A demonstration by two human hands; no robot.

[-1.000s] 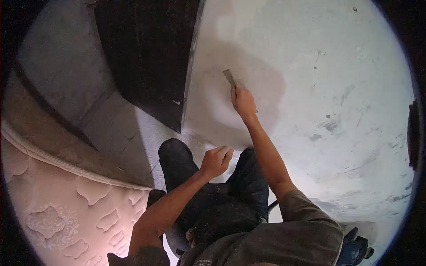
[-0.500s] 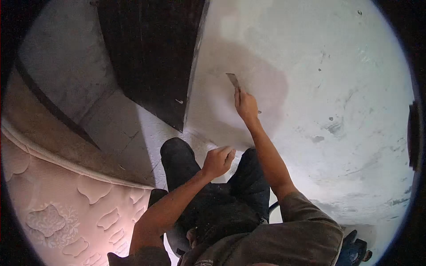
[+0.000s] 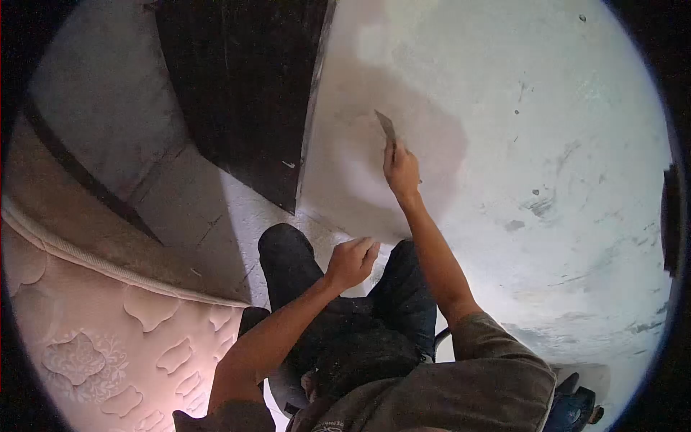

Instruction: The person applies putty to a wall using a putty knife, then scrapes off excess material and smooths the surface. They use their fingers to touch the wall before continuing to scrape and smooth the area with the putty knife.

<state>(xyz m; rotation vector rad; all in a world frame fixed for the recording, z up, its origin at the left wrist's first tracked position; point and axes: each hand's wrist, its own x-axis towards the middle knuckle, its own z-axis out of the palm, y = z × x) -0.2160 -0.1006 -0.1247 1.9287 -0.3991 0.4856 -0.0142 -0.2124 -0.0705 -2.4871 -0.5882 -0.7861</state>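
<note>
My right hand (image 3: pixel 402 171) is closed round the handle of a scraper (image 3: pixel 386 126), whose thin metal blade points up and to the left against the pale wall (image 3: pixel 489 65). A darker, damp-looking patch (image 3: pixel 439 133) of the wall surrounds the blade and hand. My left hand (image 3: pixel 351 263) is held above the gap between my knees with its fingers curled in; whether anything is inside them cannot be made out.
A dark panel (image 3: pixel 245 86) stands left of the wall, its lower corner near my knees. At the lower left lies a pink quilted mattress (image 3: pixel 158 345). Pale floor (image 3: pixel 252 209) shows between them. A dark object (image 3: pixel 572 407) is at the lower right.
My right hand has turned slightly, and the scraper's blade has shifted a little up and to the right, showing more of its length. My left hand has barely moved.
</note>
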